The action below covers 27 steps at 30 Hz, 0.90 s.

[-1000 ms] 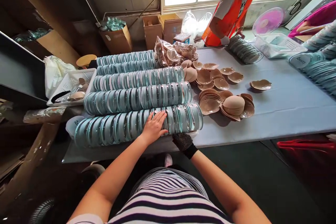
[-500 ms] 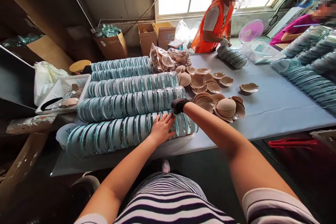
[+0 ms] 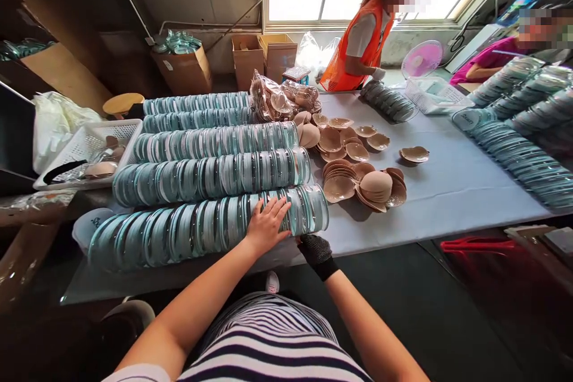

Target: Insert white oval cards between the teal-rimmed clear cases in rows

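Several long rows of clear round cases with teal rims lie side by side on the grey table. My left hand rests flat, fingers spread, on top of the nearest row, close to its right end. My right hand, in a black glove, sits at the table's near edge just below that row's right end; whether it grips a case is hidden. Beige petal-shaped pads lie in loose stacks to the right of the rows.
A white basket stands at the left. A person in an orange vest works at the far end by more cases and a pink fan. More teal rows fill the right. Cardboard boxes stand behind.
My right hand, which was reaching over the second row half a second ago, has come back down to the near edge under the first row. My left hand stayed on the nearest row.
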Each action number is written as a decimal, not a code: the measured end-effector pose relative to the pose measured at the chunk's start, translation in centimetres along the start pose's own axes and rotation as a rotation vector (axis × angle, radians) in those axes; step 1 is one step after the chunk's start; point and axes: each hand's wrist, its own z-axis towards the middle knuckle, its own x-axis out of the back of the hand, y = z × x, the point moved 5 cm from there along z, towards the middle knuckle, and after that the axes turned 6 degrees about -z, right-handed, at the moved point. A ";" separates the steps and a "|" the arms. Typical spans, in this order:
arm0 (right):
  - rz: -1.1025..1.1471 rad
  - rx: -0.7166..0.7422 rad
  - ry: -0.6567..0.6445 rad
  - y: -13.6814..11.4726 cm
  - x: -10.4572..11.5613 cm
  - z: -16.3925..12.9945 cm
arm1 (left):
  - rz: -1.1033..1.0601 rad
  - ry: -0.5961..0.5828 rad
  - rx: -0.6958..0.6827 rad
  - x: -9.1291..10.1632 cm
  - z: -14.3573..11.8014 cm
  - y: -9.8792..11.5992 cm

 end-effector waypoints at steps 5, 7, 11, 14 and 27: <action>0.050 0.001 0.168 2.9 9.6 3.3 | 0.036 0.015 -0.041 0.3 1.2 1.3; -0.048 -0.020 0.198 3.6 14.2 6.5 | 0.039 0.002 -0.101 -0.3 2.5 2.4; -0.270 0.047 -0.132 1.1 16.8 13.8 | 0.044 -0.073 -0.140 -2.0 4.7 3.3; -0.317 0.082 -0.188 -1.4 16.9 16.3 | 0.049 -0.089 -0.139 -2.5 5.1 3.1; -0.042 -0.104 0.388 5.5 0.9 -0.8 | 0.002 -0.073 -0.110 -2.4 4.5 3.4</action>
